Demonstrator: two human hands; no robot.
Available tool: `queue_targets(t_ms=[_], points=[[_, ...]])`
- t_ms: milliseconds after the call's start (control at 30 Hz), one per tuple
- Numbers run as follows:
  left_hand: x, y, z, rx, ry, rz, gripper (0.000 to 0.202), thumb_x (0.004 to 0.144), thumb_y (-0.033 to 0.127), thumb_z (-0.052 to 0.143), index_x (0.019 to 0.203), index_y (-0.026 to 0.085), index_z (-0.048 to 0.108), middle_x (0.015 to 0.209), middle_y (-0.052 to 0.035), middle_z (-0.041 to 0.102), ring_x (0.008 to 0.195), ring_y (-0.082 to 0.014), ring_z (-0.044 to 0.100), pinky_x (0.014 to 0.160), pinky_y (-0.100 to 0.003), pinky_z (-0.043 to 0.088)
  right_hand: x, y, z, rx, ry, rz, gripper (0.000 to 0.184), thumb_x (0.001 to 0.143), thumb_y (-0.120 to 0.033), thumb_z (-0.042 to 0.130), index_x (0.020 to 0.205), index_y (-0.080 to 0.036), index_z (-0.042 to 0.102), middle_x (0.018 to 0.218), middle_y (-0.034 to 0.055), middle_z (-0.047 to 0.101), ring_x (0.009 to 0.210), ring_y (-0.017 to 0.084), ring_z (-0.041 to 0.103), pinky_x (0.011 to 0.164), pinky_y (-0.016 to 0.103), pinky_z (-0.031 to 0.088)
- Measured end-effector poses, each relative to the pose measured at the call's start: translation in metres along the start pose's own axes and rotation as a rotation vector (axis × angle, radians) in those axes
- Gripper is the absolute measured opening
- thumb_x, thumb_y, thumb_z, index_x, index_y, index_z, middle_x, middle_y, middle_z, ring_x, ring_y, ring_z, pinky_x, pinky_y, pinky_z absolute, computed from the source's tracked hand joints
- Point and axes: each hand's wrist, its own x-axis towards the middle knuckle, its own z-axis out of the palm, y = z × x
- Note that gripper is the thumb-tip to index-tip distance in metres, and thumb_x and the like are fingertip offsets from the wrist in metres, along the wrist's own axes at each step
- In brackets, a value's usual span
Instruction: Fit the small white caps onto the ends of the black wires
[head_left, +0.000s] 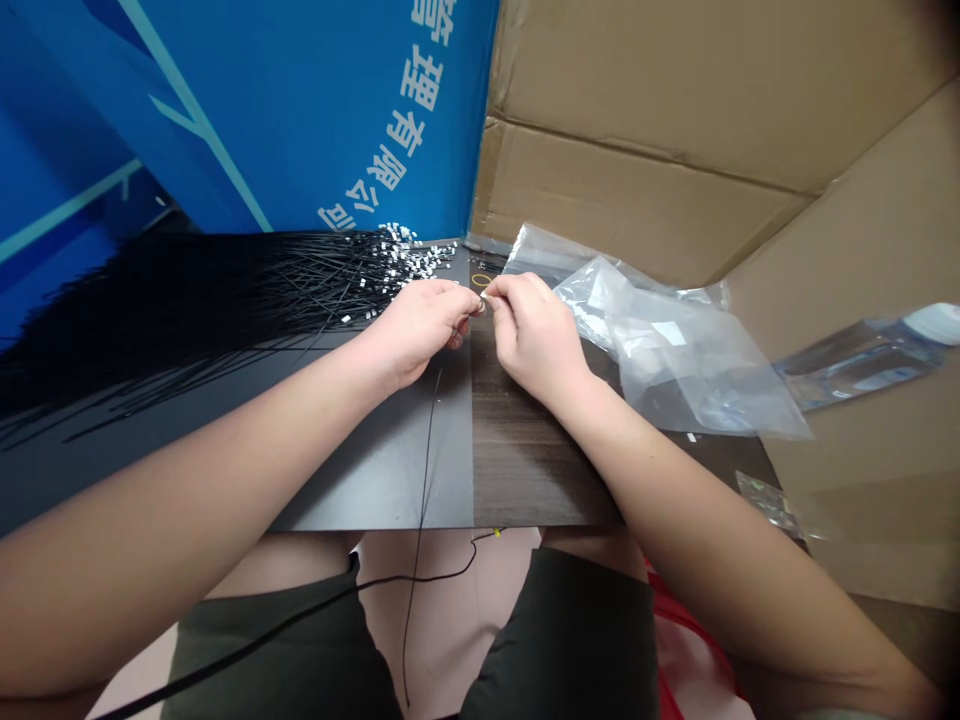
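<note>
My left hand (433, 325) is closed in a pinch over the middle of the table. From beneath it a thin black wire (427, 460) hangs down past the table's front edge. My right hand (534, 325) meets it fingertip to fingertip, thumb and forefinger pressed together. Something small and pale sits between the two pinches; the fingers mostly hide it. Left of my hands lies a large heap of black wires (187, 290), with small white end pieces (409, 262) gathered at its right end. A small yellow ring (481, 281) lies just beyond my fingertips.
Clear plastic bags (675, 340) lie right of my right hand, with a water bottle (870, 355) beyond them. A small plastic packet (769, 500) is near the right edge. A blue panel (315, 110) and cardboard (645, 190) stand behind. A black cable (300, 615) crosses below the table.
</note>
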Motion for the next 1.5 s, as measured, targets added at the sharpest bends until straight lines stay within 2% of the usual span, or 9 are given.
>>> queue_targets(t_ms=[267, 567, 933, 1200, 1333, 1500], points=[[-0.003, 0.004, -0.001, 0.052, -0.033, -0.007, 0.017, 0.074, 0.022, 0.069, 0.06, 0.019, 0.06, 0.059, 0.0004, 0.05, 0.055, -0.0118, 0.046, 0.055, -0.03, 0.035, 0.001, -0.001, -0.001, 0.022, 0.011, 0.012, 0.015, 0.103, -0.019, 0.044, 0.1, -0.022, 0.059, 0.099, 0.011, 0.07, 0.093, 0.025, 0.064, 0.085, 0.04, 0.051], [0.0, 0.0, -0.006, 0.272, -0.014, 0.115, 0.017, 0.08, 0.03, 0.066, 0.068, 0.018, 0.065, 0.058, 0.0011, 0.054, 0.057, -0.0129, 0.047, 0.059, -0.031, 0.037, 0.0, 0.002, 0.002, 0.006, 0.033, -0.007, 0.014, 0.103, -0.017, 0.047, 0.1, -0.021, 0.06, 0.098, 0.0097, 0.07, 0.091, 0.024, 0.064, 0.082, 0.038, 0.051], [-0.001, 0.006, -0.012, 0.593, 0.023, 0.276, 0.018, 0.082, 0.029, 0.061, 0.075, 0.015, 0.071, 0.07, -0.0005, 0.064, 0.067, -0.0149, 0.051, 0.068, -0.031, 0.039, -0.001, 0.003, 0.002, 0.012, -0.006, 0.011, 0.014, 0.104, -0.02, 0.047, 0.102, -0.022, 0.061, 0.097, 0.0092, 0.069, 0.092, 0.024, 0.064, 0.083, 0.038, 0.051], [-0.004, 0.003, -0.008, 0.45, 0.05, 0.237, 0.016, 0.082, 0.028, 0.063, 0.071, 0.017, 0.067, 0.066, 0.0014, 0.058, 0.063, -0.0133, 0.046, 0.064, -0.03, 0.037, -0.001, 0.001, 0.002, 0.026, 0.038, -0.009, 0.013, 0.103, -0.018, 0.048, 0.1, -0.021, 0.061, 0.096, 0.0091, 0.071, 0.091, 0.023, 0.066, 0.082, 0.037, 0.052], [-0.004, 0.003, -0.007, 0.446, 0.065, 0.249, 0.015, 0.08, 0.028, 0.063, 0.072, 0.016, 0.068, 0.069, 0.0, 0.061, 0.066, -0.0143, 0.049, 0.067, -0.031, 0.038, -0.001, 0.0, 0.002, 0.027, 0.043, 0.004, 0.013, 0.103, -0.018, 0.049, 0.1, -0.021, 0.061, 0.096, 0.009, 0.072, 0.091, 0.023, 0.067, 0.081, 0.037, 0.052], [-0.004, 0.003, -0.007, 0.425, 0.081, 0.25, 0.013, 0.079, 0.024, 0.061, 0.07, 0.017, 0.067, 0.065, 0.001, 0.057, 0.064, -0.014, 0.046, 0.065, -0.031, 0.036, -0.002, 0.0, 0.002, 0.035, 0.048, 0.009, 0.013, 0.103, -0.018, 0.049, 0.101, -0.022, 0.061, 0.097, 0.0088, 0.072, 0.09, 0.023, 0.067, 0.081, 0.037, 0.053]])
